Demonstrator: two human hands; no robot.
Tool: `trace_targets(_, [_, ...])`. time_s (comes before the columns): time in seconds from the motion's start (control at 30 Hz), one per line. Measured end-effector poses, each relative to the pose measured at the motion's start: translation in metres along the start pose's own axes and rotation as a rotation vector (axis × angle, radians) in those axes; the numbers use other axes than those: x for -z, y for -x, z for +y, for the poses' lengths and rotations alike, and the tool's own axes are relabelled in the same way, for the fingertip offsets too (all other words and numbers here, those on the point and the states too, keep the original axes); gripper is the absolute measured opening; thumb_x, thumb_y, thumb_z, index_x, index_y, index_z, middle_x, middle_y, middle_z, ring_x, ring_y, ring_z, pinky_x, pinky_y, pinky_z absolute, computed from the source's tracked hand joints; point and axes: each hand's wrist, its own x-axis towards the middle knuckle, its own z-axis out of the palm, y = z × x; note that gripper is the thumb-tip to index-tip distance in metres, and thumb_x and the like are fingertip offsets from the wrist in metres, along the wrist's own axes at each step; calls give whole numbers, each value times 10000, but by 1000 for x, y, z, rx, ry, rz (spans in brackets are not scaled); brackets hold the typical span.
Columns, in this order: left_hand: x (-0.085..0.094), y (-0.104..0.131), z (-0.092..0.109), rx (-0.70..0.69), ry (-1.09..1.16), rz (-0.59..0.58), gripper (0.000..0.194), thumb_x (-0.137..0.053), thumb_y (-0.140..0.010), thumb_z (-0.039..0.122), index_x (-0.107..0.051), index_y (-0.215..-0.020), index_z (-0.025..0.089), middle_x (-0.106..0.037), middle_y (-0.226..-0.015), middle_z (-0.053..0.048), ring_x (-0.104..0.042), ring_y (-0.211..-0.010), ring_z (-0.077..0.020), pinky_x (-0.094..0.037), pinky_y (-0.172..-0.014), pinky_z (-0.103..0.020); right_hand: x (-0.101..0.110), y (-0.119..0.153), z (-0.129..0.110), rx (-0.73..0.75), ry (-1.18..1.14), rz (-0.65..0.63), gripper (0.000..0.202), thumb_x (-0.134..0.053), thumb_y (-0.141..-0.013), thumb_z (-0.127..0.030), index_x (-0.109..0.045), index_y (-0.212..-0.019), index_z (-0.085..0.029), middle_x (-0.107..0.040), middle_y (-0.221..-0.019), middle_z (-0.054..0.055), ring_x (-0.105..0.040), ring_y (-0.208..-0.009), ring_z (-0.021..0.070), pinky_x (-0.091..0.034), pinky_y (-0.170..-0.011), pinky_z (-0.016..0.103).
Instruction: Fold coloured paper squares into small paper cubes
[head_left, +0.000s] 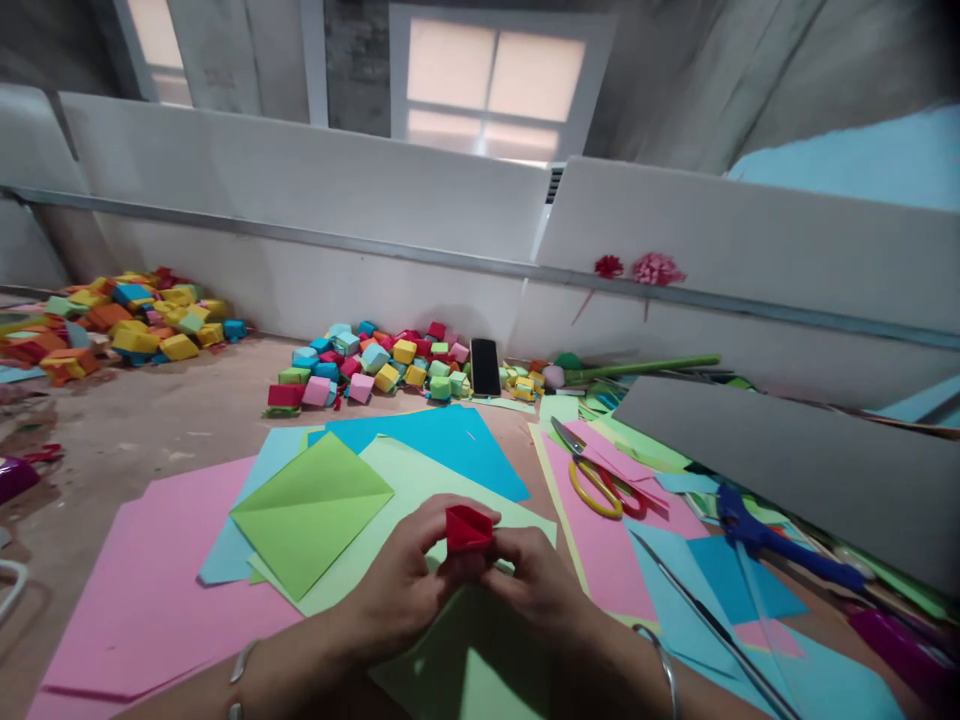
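Note:
A small folded red paper box (469, 530) is held up between both hands, its top facing me partly open. My left hand (409, 570) grips its left side, fingers curled round the back and thumb beneath. On the other side my right hand (532, 578) pinches the lower right of the box. Pale green paper (480, 660) lies under the hands. A creased lime-green square (311, 510) rests on the sheets to the left of my left hand.
Folded paper cubes (375, 365) are heaped at the back beside a phone (485, 367), with another heap (142, 320) at far left. Scissors (592, 480), a blue glue gun (780, 540) and a metal ruler (712, 620) lie right. Pink sheets (180, 580) spread left; a white partition (337, 230) stands behind.

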Motion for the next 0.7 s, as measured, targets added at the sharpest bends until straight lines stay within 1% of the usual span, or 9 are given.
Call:
trace_targets(0.07, [1,0,0,16,29,1,240,-556,-895,291,-648,-1092,191,-675,-1105,-103,-622,-1037,-218,-485,-915,-367,9,-2,-5,122,211,22,89,-611,-815,-203,-676,-775,-156,-697,-729,37,-624,-641,155,-486,-584,259])
trace_targets(0.1, [2,-1,1,21,20,22,221,-541,-903,292,-643,-1068,185,-683,-1083,-98,-628,-1013,-210,-487,-903,-357,16,-3,-10,210,313,72,70,-613,-819,-198,-669,-808,-158,-702,-775,52,-634,-670,164,-502,-604,274])
trace_targets(0.2, [8,-5,4,2,-59,105,178,-509,-920,285,-636,-987,179,-699,-1013,-77,-637,-925,-185,-488,-858,-321,39,-7,-34,470,476,301,92,-576,-865,-155,-649,-917,-173,-681,-998,109,-645,-906,195,-531,-770,333])
trace_targets(0.3, [11,-7,5,-17,-90,133,169,-491,-930,282,-623,-975,186,-709,-958,-58,-645,-861,-171,-496,-786,-282,53,-13,-60,637,542,313,177,-583,-846,-104,-646,-988,-189,-594,-1153,134,-572,-1068,223,-526,-806,352])
trace_targets(0.37, [12,-7,3,-44,-129,120,157,-496,-926,271,-617,-984,190,-709,-965,-53,-645,-847,-167,-495,-768,-271,55,-17,-72,661,561,270,166,-602,-840,-124,-658,-976,-200,-552,-1206,135,-531,-1117,246,-520,-818,379])
trace_targets(0.43, [13,-7,-2,-88,-215,110,161,-496,-923,253,-610,-1020,192,-701,-1017,-62,-639,-879,-178,-490,-791,-285,51,-21,-78,626,534,212,104,-635,-837,-177,-670,-932,-202,-539,-1222,129,-513,-1143,260,-518,-843,399])
trace_targets(0.5, [14,-5,-9,-120,-320,118,196,-491,-921,241,-587,-1085,193,-685,-1074,-81,-628,-942,-203,-481,-833,-320,46,-23,-79,572,477,151,113,-661,-827,-205,-670,-940,-195,-541,-1221,131,-517,-1150,258,-524,-856,391])
trace_targets(0.63, [16,-3,-16,-127,-434,127,197,-470,-923,228,-549,-1099,192,-672,-1064,-97,-616,-930,-218,-478,-820,-346,40,-26,-74,533,397,120,181,-670,-809,-143,-662,-988,-173,-550,-1218,142,-533,-1139,243,-530,-862,366])
trace_targets(0.7, [16,-2,-13,-120,-439,61,167,-441,-929,217,-552,-1052,194,-672,-1030,-92,-614,-892,-207,-478,-794,-333,41,-27,-71,557,357,116,143,-635,-832,-111,-682,-951,-176,-565,-1206,132,-545,-1122,225,-533,-843,343])
